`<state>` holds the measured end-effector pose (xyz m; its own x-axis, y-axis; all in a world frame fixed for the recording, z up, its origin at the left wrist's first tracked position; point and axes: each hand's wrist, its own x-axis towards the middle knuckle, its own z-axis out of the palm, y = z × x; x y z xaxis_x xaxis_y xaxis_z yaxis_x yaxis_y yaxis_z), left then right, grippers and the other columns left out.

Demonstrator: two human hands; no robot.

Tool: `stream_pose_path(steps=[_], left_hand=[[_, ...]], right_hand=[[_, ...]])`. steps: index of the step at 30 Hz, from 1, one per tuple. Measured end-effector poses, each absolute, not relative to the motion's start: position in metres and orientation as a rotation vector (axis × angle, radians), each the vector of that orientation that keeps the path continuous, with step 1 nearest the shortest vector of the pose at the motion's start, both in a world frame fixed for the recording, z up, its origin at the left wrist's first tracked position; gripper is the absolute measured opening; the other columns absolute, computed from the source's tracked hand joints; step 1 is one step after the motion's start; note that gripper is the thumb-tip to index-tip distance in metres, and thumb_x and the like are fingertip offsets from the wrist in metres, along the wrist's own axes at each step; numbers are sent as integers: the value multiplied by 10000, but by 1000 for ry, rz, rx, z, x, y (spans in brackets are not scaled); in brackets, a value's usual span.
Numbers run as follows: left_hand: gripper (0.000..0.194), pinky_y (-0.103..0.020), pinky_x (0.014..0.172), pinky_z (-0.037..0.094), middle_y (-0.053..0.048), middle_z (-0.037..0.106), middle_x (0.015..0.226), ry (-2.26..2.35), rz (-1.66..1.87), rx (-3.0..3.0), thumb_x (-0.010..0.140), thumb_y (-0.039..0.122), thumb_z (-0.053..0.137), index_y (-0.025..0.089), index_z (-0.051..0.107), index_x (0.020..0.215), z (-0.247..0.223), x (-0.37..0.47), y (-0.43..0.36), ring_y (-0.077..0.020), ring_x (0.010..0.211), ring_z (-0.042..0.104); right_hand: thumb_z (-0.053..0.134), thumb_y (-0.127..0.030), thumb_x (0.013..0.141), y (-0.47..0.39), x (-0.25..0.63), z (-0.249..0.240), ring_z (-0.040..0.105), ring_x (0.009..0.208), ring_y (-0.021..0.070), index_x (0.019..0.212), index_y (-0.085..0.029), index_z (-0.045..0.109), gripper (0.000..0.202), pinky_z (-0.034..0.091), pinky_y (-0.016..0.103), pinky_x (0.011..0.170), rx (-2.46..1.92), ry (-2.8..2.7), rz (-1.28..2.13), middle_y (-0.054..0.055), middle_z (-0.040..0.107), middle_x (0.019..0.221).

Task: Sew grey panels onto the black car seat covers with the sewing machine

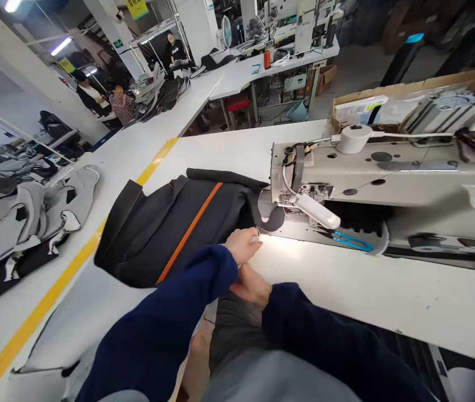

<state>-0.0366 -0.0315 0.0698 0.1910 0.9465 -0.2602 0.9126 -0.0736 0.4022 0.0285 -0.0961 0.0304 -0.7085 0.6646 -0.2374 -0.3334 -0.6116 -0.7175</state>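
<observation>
Two hands in dark blue sleeves meet at the front edge of the long white table (346, 279). The left hand (243, 244) rests on the edge of the big black cloth with an orange stripe (166, 229), fingers curled down onto it. The right hand (252, 286) sits just below it, by the table edge; I cannot tell what it holds. The cloth lies flat on the table, and one end goes under the head of the grey sewing machine (388, 178). Small blue scissors (352, 241) lie by the machine. Grey and black cloth pieces (32, 218) are piled far off to the left.
</observation>
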Motion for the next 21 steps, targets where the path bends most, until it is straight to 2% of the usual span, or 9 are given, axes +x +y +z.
stream_pose_path(steps=[3,6,9,11,13,15,18,21], left_hand=[[215,-293,663,417,-41,642,775,1849,-106,2066,862,355,482,225,598,988,40,-25,-36,-224,751,615],[262,-316,691,437,-48,651,831,1885,-139,2099,897,378,428,239,564,1073,28,-31,-39,-236,783,625],[322,-301,734,451,-41,624,889,1715,-106,2178,913,489,401,244,593,997,37,-46,-39,-209,846,603],[376,-303,809,454,-46,592,1029,1540,-86,2299,886,558,435,241,605,996,47,-54,-42,-205,938,566],[437,-337,868,451,-66,541,1181,1483,-103,2388,849,565,502,228,571,1120,52,-57,-49,-228,1028,520],[538,-395,883,452,-108,477,1306,1562,-138,2443,840,508,537,190,478,1269,48,-53,-58,-272,1116,472],[540,-470,879,441,-163,430,1374,1663,-175,2497,864,411,503,140,436,1327,29,-42,-67,-327,1194,419],[513,-520,997,352,-182,422,1395,1641,-201,2534,895,338,446,123,424,1360,15,-38,-73,-342,1260,384]], right_hand=[[671,-387,741,-101,62,31,658,832,182,888,-159,623,276,534,339,808,-730,-880,2502,76,671,880],[691,-356,751,-95,111,26,676,809,187,1073,-151,590,394,544,330,777,-930,-807,2347,96,672,971],[686,-300,772,-69,134,21,667,912,181,1375,-262,349,692,518,359,884,-962,-636,2057,64,655,1079],[664,-280,790,-47,132,16,639,999,172,1452,-291,207,804,481,373,961,-949,-632,1984,53,633,1130],[593,-300,832,-31,122,10,607,1064,180,1458,-252,233,724,465,385,989,-999,-733,1906,74,589,1201],[480,-330,888,-23,109,5,563,1128,207,1432,-212,323,578,464,406,990,-1108,-1017,1678,99,528,1277],[350,-302,939,-26,91,2,480,1210,250,1380,-167,420,467,412,462,1032,-1120,-1738,1041,134,504,1294],[308,-176,930,-33,80,5,430,1257,260,1304,-117,501,425,308,512,1101,-772,-2347,543,158,519,1295]])
